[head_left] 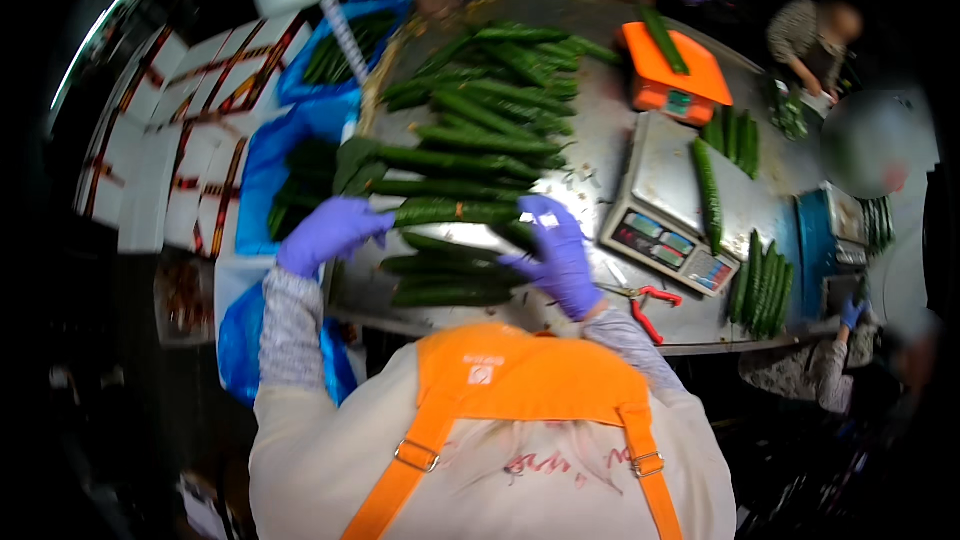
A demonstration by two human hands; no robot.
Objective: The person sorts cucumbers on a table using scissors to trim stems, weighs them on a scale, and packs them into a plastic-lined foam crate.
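Note:
My left hand (335, 233), in a purple glove, pinches the left end of a long green cucumber (455, 211). A small brownish band or mark shows around its middle. At the cucumber's right end is my right hand (562, 258), also gloved in purple, with thumb and fingers apart and fingertips close to or touching that end. Whether it touches is blurred. Just below lie several more cucumbers (450, 293), side by side on the metal table (590, 155). Beyond my hands, a wide pile of cucumbers (490, 140) stretches away from me.
Right of my right hand lie red-handled snips (655, 312). A digital scale (650, 240) bears one cucumber; an orange scale (675, 75) stands behind it. Blue-lined crates (262, 175) of cucumbers and white boxes (215, 90) are at left. Other people work at the far and right sides.

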